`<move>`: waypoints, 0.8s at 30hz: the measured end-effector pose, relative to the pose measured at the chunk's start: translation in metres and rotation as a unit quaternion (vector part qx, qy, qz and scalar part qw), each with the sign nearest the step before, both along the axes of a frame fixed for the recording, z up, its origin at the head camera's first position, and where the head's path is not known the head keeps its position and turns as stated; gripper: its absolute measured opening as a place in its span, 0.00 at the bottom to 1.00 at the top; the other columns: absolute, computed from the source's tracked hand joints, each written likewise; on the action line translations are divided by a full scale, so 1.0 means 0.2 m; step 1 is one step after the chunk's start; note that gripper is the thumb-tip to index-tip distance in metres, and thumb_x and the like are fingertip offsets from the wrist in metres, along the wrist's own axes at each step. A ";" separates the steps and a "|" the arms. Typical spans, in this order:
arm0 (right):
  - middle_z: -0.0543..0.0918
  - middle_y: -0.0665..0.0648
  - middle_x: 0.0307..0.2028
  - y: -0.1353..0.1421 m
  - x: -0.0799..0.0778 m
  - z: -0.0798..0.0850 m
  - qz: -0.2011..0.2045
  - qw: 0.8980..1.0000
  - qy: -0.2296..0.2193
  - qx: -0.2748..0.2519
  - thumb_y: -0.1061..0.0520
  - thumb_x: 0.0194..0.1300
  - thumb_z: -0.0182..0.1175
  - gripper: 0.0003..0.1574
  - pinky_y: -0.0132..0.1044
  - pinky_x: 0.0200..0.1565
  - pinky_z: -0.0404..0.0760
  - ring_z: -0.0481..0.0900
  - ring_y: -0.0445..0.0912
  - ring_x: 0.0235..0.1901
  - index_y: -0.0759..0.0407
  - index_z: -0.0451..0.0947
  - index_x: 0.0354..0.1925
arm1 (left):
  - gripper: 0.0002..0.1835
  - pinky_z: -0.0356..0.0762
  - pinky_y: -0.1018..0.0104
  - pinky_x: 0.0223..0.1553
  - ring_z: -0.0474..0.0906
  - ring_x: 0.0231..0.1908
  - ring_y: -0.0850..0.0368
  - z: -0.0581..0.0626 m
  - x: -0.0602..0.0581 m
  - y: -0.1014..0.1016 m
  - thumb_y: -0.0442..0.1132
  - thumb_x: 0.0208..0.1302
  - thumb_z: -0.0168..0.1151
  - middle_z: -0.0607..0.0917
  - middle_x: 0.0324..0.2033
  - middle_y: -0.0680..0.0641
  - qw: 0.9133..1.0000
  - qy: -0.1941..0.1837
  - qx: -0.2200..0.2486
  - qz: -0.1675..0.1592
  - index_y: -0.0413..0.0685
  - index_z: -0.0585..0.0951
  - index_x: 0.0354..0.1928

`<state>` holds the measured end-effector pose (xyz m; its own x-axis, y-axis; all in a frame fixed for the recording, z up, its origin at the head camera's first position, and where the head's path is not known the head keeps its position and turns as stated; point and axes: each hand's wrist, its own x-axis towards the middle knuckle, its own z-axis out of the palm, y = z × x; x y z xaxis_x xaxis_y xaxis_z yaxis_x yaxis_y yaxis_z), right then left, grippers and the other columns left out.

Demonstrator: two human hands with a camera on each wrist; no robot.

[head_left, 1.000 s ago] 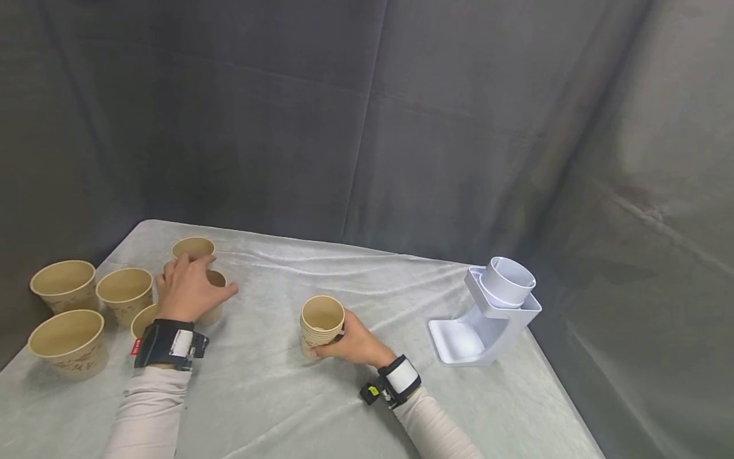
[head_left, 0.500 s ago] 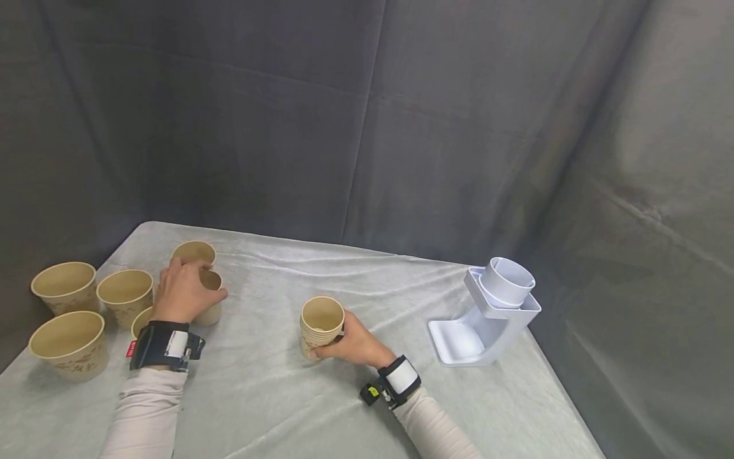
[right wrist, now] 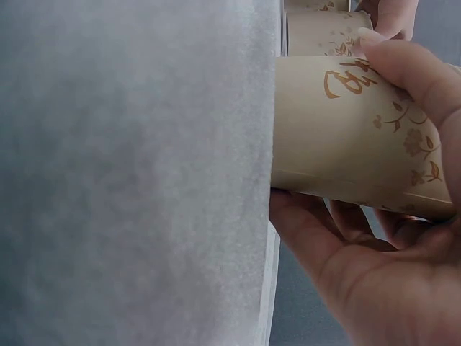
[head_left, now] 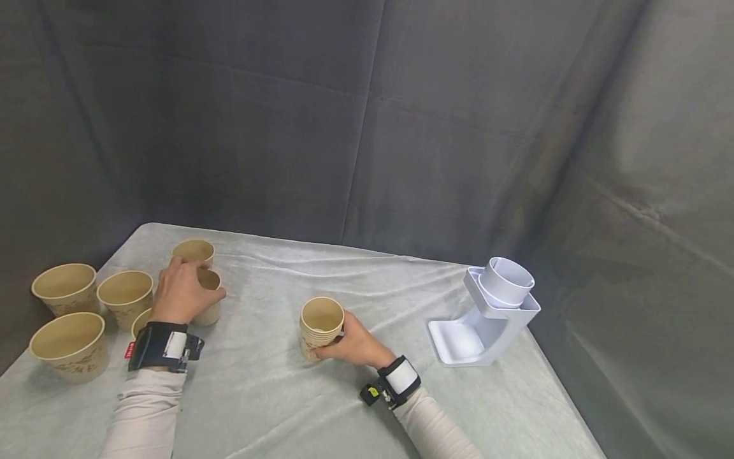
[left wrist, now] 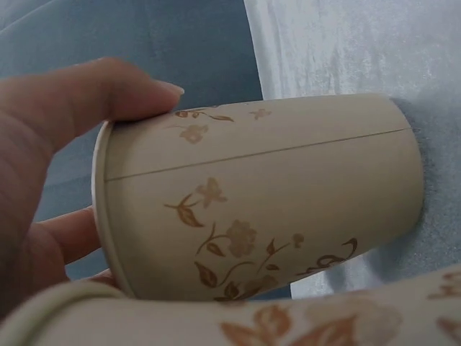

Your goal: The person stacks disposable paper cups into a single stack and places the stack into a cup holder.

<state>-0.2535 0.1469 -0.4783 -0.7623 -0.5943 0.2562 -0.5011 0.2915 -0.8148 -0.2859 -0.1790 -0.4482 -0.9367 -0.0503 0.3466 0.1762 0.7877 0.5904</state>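
Note:
My left hand (head_left: 185, 291) is at the left, with its thumb and fingers around the top of a beige paper cup (head_left: 208, 313). In the left wrist view this flower-printed cup (left wrist: 259, 194) shows the thumb on one side near its rim and fingertips on the other. Another paper cup (left wrist: 346, 324) crosses the bottom of that view. Near the table's middle, my right hand (head_left: 357, 344) grips a short stack of nested paper cups (head_left: 312, 341) from the right side. The right wrist view shows thumb and fingers around the stack's printed wall (right wrist: 338, 137).
A paper cup (head_left: 194, 247) stands just behind my left hand. Larger paper cups (head_left: 77, 363) stand along the left, one partly hidden by the left wrist. A white stand (head_left: 496, 319) with a round holder (head_left: 507, 282) on top is at the right. Grey cloth (head_left: 269, 408) covers the table.
My left hand has come down and slightly left, and its thumb and fingers have drawn in around the cup. The right hand and its stack have stayed put.

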 end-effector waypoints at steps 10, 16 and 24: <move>0.75 0.66 0.51 0.00 0.00 0.00 0.003 1.000 -0.003 0.000 0.62 0.41 0.71 0.46 0.52 0.54 0.71 0.72 0.59 0.52 0.63 0.64 0.59 | 0.30 0.66 0.34 0.43 0.65 0.46 0.26 0.01 0.00 0.02 0.51 0.46 0.66 0.71 0.48 0.28 0.999 0.038 0.018 -0.002 0.36 0.76 0.48; 0.75 0.66 0.51 0.00 0.00 0.00 0.004 1.000 0.000 0.000 0.63 0.41 0.71 0.46 0.49 0.54 0.71 0.73 0.57 0.52 0.63 0.64 0.59 | 0.30 0.65 0.35 0.45 0.65 0.48 0.29 0.03 -0.01 0.02 0.55 0.50 0.62 0.70 0.49 0.30 0.999 0.033 0.033 -0.011 0.37 0.74 0.47; 0.76 0.64 0.51 0.00 0.00 0.00 0.006 1.000 -0.002 0.001 0.63 0.41 0.71 0.45 0.48 0.54 0.71 0.73 0.56 0.52 0.62 0.64 0.59 | 0.27 0.64 0.39 0.47 0.67 0.48 0.38 0.07 -0.01 0.04 0.56 0.52 0.60 0.74 0.45 0.37 0.995 0.071 0.064 -0.015 0.40 0.72 0.44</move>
